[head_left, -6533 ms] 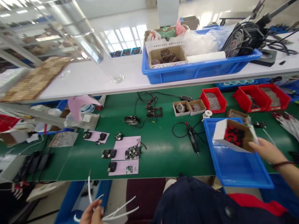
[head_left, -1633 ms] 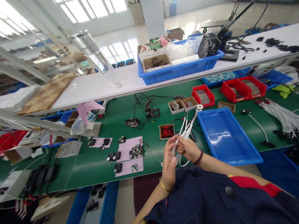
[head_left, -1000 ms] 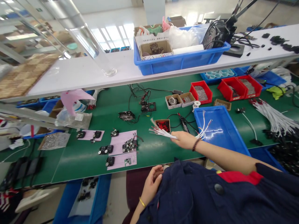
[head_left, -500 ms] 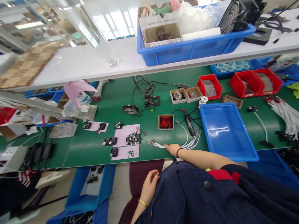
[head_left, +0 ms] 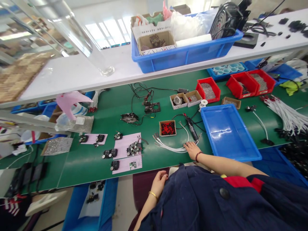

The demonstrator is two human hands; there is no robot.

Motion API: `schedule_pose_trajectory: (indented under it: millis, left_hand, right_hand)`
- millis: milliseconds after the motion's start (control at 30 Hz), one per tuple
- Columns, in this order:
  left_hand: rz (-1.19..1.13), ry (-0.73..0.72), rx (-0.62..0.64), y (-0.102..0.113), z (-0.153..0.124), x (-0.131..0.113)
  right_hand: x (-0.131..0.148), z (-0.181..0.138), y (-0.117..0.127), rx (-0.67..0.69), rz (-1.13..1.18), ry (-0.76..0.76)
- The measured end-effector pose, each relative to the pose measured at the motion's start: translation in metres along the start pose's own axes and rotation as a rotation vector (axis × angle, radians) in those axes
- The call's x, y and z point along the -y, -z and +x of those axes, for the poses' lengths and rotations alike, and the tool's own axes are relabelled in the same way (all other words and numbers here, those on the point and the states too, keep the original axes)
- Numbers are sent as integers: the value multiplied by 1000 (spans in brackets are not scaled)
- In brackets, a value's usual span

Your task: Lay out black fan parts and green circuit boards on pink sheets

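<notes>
My right hand, with a beaded bracelet at the wrist, lies with its fingers spread over the right part of a loose bunch of white cables. The cables curve along the green bench, and their stripped or darker ends fan out at the left. Below the bench edge my left hand hangs near my lap, its fingers loosely bent and nothing seen in them. Just beyond the cables lie a black and red pen-like tool and a small cardboard box of red and black parts.
An empty-looking blue tray stands right of my right hand. Circuit assemblies rest on pink sheets at the left. Red bins and a solder spool stand behind. A white shelf overhangs the bench. More white cables lie at far right.
My right hand has slid rightward along the cables from near their left ends, and its fingers have spread. My left hand stays low by my lap. The camera view has shifted slightly.
</notes>
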State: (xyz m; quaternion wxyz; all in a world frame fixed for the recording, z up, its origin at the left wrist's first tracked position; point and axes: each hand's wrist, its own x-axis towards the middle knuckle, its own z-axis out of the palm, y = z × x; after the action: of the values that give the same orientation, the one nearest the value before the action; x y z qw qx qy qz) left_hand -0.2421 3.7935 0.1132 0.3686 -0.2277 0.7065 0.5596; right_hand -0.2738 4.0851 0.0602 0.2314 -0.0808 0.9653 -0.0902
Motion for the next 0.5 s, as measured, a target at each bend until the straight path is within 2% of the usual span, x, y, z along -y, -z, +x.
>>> schedule_pose_trajectory:
  millis: [100,267,400,500]
  left_hand:
    - [93,-50,11,0,-1,-6]
    - [181,-79,-1,8,-8,-11]
    - [245,-84,-13,20,-10,-3]
    - [285,-67,-23,27,-6,7]
  right_hand:
    - [-13,4,0,-25,-25,10]
    - [-24,23,8,-40,-72,129]
    - [-15,37,11,-43,-18,143]
    - [-3,39,17,-76,42,61]
